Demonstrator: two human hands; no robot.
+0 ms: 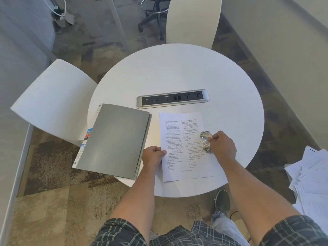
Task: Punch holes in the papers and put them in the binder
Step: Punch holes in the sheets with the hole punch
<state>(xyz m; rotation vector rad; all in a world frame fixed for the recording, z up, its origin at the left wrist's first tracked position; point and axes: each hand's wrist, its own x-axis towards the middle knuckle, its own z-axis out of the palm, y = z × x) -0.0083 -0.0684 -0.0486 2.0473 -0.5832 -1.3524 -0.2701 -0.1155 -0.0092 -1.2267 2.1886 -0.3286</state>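
Observation:
A printed sheet of paper (179, 139) lies flat on the round white table (177, 73), near its front edge. My left hand (153, 155) pinches the sheet's left edge. My right hand (222, 146) grips a silver hole punch (205, 141) that sits over the sheet's right edge. To the left of the sheet lies a closed grey binder (115, 139), with coloured index tabs showing along its left side. It overhangs the table's front-left edge.
A silver power and socket strip (173, 99) is set into the table's middle. Two white chairs (53, 102) (193, 20) stand at the left and far side. A loose pile of papers (312, 178) lies at the right, off the table.

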